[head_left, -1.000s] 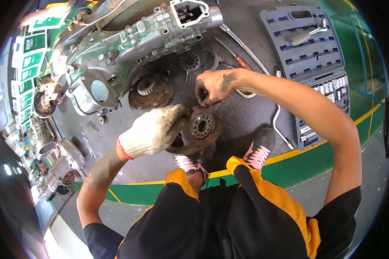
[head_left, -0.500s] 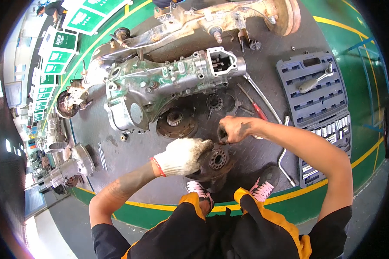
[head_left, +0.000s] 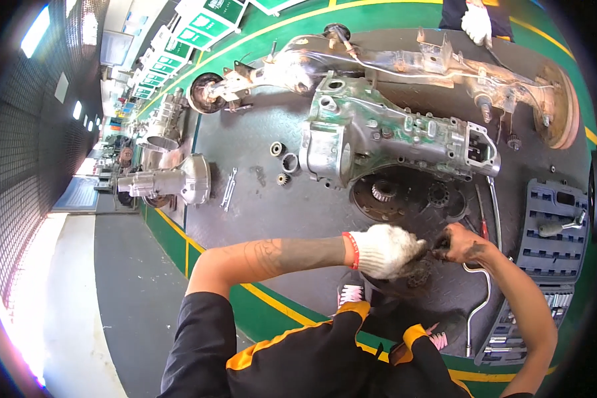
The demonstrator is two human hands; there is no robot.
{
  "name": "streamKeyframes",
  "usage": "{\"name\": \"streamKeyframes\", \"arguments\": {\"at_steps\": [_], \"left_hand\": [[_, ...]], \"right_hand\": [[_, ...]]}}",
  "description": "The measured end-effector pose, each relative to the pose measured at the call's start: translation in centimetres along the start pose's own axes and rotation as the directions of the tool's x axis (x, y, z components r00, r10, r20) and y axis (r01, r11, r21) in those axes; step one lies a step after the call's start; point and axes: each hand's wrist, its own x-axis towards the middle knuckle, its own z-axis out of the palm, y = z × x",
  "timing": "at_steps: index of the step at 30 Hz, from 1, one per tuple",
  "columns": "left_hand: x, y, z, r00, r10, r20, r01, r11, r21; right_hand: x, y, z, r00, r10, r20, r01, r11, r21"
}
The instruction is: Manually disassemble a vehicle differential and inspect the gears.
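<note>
My left hand [head_left: 385, 251], in a white knitted glove with grimy fingertips, is closed in a curl above a dark round flanged part [head_left: 395, 286]. Any item in its fingers is too blurred to name. Close by on the right, my bare right hand [head_left: 459, 243] has blackened fingers pinched together; what they grip, if anything, is hidden. A roller bearing [head_left: 418, 274] shows partly under the glove, on the flanged part. Just beyond my hands lie a dark disc with a toothed gear [head_left: 382, 191] at its centre and a round caged bearing [head_left: 438, 194].
A green-stained gearbox housing [head_left: 385, 136] and a long rusty axle [head_left: 404, 66] lie beyond. To the right are a red-handled screwdriver [head_left: 484, 229], a bent wrench [head_left: 487, 292] and a socket set case [head_left: 554, 232]. Wrenches [head_left: 229, 189] lie left. Another person's gloved hand [head_left: 476, 25] is across the table.
The view has swung left, so the table and parts appear farther right. Both hands stay close together over the flanged part, still closed. Another person's gloved hand has come into view.
</note>
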Motion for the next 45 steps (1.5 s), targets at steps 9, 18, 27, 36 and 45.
{"name": "streamKeyframes", "arguments": {"at_steps": [9,18,27,36,45], "left_hand": [[-0.5,-1.9,0.2,1.0,0.017,-0.018,-0.015,0.994,0.105],[-0.1,0.4,-1.5,0.993,-0.017,0.113,0.016,1.0,0.015],[0.0,1.2,-2.5,0.992,-0.035,0.122,0.044,0.997,-0.065],[0.7,0.4,-1.1,0.969,-0.197,0.148,0.182,0.977,0.109],[0.9,1.0,-1.9,0.967,-0.066,0.247,0.063,0.998,0.021]], "right_hand": [[0.2,-0.4,0.3,0.996,-0.023,-0.09,0.005,0.982,-0.189],[0.8,1.0,0.6,0.993,-0.104,0.064,0.087,0.971,0.221],[1.2,1.7,1.7,0.985,-0.171,-0.037,0.17,0.985,-0.022],[0.6,1.2,1.3,0.989,-0.141,-0.047,0.145,0.985,0.09],[1.5,0.4,1.6,1.0,0.013,-0.022,-0.014,0.998,-0.054]]}}
